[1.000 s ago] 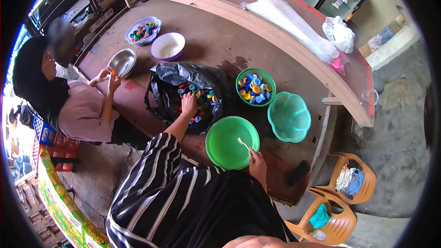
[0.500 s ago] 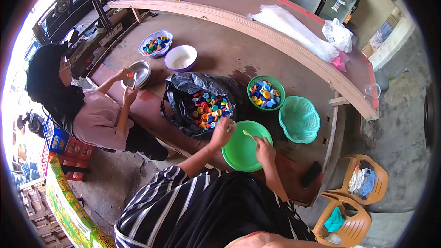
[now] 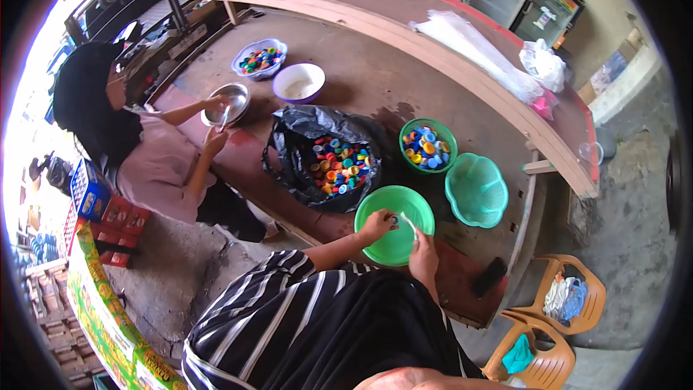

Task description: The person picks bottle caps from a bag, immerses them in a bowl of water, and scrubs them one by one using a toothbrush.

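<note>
Over the left part of a green basin [image 3: 385,249], my left hand [image 3: 377,225] pinches a small dark bottle cap [image 3: 394,222]. My right hand [image 3: 423,254] is closed round the handle of a light toothbrush [image 3: 408,222], whose head points up and left over the basin. A black plastic bag [image 3: 289,166] full of coloured caps [image 3: 339,166] lies open to the left of the basin. Behind the basin stands a green basket [image 3: 447,136] of blue, yellow and white caps, beside a turquoise basket [image 3: 476,191].
A co-worker [image 3: 155,166] at the left holds a thin tool above a metal bowl [image 3: 234,105]. Nearby are a white-purple bowl [image 3: 299,84] and a lilac basket [image 3: 259,58] with caps. A dark phone [image 3: 489,277] lies at the table's right corner.
My left hand has moved from the bag's edge to over the green basin, now with a cap in its fingers. The toothbrush in my right hand is tilted more steeply. The view has shifted slightly.
</note>
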### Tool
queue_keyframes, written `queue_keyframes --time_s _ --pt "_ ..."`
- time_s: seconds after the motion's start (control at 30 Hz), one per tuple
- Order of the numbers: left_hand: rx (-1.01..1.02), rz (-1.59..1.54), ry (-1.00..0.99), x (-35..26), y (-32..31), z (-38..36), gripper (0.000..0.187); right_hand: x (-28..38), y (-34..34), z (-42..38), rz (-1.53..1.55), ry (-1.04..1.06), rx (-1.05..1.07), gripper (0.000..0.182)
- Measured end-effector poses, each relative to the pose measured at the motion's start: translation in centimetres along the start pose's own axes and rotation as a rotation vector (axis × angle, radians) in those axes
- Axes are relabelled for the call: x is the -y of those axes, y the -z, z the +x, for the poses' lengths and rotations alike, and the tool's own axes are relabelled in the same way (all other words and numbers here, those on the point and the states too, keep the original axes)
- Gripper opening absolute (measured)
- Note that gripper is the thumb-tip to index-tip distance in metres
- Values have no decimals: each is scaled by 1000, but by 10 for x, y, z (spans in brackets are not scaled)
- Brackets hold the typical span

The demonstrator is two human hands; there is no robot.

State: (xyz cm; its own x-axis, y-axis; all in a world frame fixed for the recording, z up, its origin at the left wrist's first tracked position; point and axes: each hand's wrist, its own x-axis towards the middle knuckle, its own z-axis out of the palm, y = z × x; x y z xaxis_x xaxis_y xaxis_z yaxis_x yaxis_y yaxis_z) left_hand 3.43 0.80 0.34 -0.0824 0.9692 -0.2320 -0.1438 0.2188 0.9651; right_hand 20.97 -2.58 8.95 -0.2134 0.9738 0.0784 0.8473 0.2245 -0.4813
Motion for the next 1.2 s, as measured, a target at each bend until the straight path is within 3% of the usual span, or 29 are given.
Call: queue_keyframes --time_s 0.07,0.17,0.27,0.5,0.57,0.63,0.73,0.83,0.93,1.03,1.13,1.2 --pt "17 440 -68 -24 8 -5 26 11 8 1 22 93 52 37" --pt "-69 57 2 4 8 3 29 7 1 10 -62 39 95 35" --pt "-99 260 -51 6 11 -3 34 -12 -19 24 -196 81 102 32" --pt "-75 401 -31 10 23 3 41 31 12 5 70 115 165 37" --pt "-38 493 -34 3 22 -2 43 20 8 10 -53 19 177 38" --pt "-19 491 -26 -4 20 -9 43 10 6 17 -135 -50 158 38" --pt "4 421 -62 2 20 -13 39 -6 -9 20 -186 122 78 36" --pt "-8 243 -49 1 17 -8 35 0 -7 17 -152 -1 265 38" --pt "-11 275 -65 -2 18 -7 34 18 6 9 49 -6 103 39" --pt "16 322 -65 1 22 -8 36 18 7 3 150 50 155 39" --pt "32 296 -98 3 22 -10 37 5 -2 7 -49 -16 151 38" --pt "20 223 -64 -2 22 -13 40 -3 -11 14 -92 58 129 38"
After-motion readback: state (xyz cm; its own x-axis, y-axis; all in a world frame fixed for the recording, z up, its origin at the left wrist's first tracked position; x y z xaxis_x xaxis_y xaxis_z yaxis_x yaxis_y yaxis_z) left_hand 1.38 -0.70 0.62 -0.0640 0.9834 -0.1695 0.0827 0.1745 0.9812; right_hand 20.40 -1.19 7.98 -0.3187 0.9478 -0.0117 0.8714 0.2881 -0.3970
